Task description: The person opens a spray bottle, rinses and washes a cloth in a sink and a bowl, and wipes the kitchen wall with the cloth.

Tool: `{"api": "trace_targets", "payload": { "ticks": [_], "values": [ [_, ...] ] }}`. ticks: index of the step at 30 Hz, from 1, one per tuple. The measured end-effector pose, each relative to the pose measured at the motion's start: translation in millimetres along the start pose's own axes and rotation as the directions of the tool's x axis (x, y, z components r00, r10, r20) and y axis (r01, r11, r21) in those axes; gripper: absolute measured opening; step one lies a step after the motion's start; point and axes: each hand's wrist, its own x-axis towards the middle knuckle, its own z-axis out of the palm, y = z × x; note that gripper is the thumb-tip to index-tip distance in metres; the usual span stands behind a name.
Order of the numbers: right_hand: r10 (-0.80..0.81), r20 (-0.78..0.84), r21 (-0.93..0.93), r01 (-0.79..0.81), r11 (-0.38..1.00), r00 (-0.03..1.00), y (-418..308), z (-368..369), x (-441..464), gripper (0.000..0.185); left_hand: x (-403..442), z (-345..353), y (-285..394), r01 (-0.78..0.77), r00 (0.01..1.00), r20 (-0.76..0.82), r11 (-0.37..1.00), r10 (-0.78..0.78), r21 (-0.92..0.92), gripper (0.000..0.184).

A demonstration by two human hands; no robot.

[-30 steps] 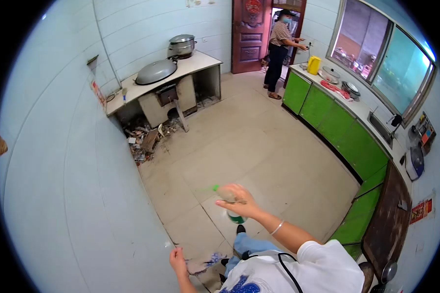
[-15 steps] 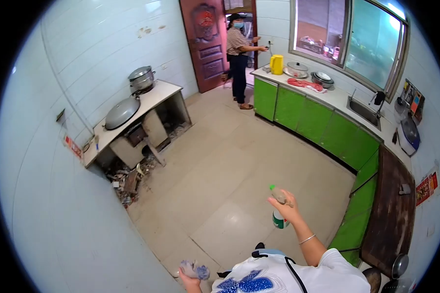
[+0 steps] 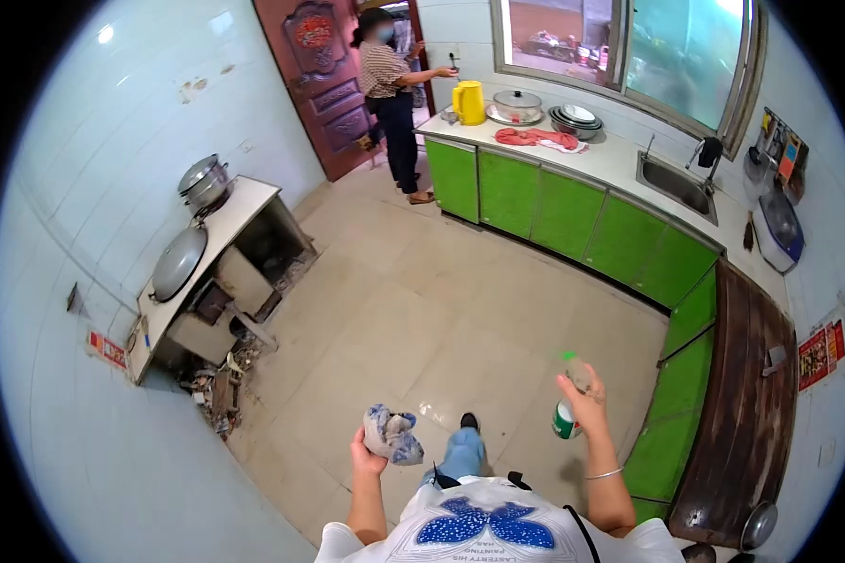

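Note:
A crumpled grey-and-blue cloth (image 3: 393, 435) is gripped by my left hand (image 3: 367, 456), held out over the floor in front of my body. My right hand (image 3: 589, 405), with a bracelet at the wrist, is wrapped round a bottle (image 3: 565, 421) that has a green cap or nozzle and a green-and-white label. The fingers cover the middle of the bottle. Both hands are apart from each other and from the furniture.
Green cabinets (image 3: 559, 205) with a sink (image 3: 678, 184) run along the right. A yellow jug (image 3: 468, 102), pots and a red cloth (image 3: 538, 139) lie on the counter. A person (image 3: 391, 98) stands by the door. At left is a stove (image 3: 244, 199) with debris (image 3: 218, 394) below.
My left hand has risen further into view with the cloth. My right hand and the bottle have shifted right in the picture. The camera has turned right, and my foot now shows.

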Motion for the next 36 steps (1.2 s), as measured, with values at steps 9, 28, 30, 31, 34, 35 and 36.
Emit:
{"api": "trace_targets", "payload": {
  "ticks": [9,28,30,31,34,35,36],
  "values": [
    [0.127,-0.262,0.092,-0.106,0.990,0.957,8,-65,159,0.055,215,163,-70,0.175,0.979,0.111,0.984,-0.173,-0.017,0.050],
    [-0.039,-0.407,-0.314,-0.099,0.944,0.913,75,-255,536,0.042,548,561,-320,0.429,0.795,0.248,0.802,-0.553,0.415,0.045],
    [-0.043,-0.347,-0.381,-0.099,0.919,0.937,55,-254,595,0.042,559,570,-326,0.441,0.829,0.178,0.816,-0.530,0.375,0.046],
    [-0.153,-0.355,-0.455,-0.027,0.890,0.922,47,-252,629,0.040,568,580,-328,0.445,0.847,0.139,0.827,-0.514,0.343,0.047],
    [-0.265,-0.315,-0.496,0.080,0.864,0.911,36,-246,720,0.039,579,606,-322,0.418,0.879,0.111,0.862,-0.463,0.288,0.046],
    [-0.297,-0.293,-0.508,0.116,0.853,0.909,34,-244,750,0.040,587,616,-321,0.401,0.888,0.126,0.880,-0.442,0.256,0.046],
    [-0.324,-0.271,-0.520,0.146,0.842,0.906,35,-242,781,0.041,595,627,-321,0.405,0.890,0.100,0.873,-0.445,0.272,0.046]
  ]
}}
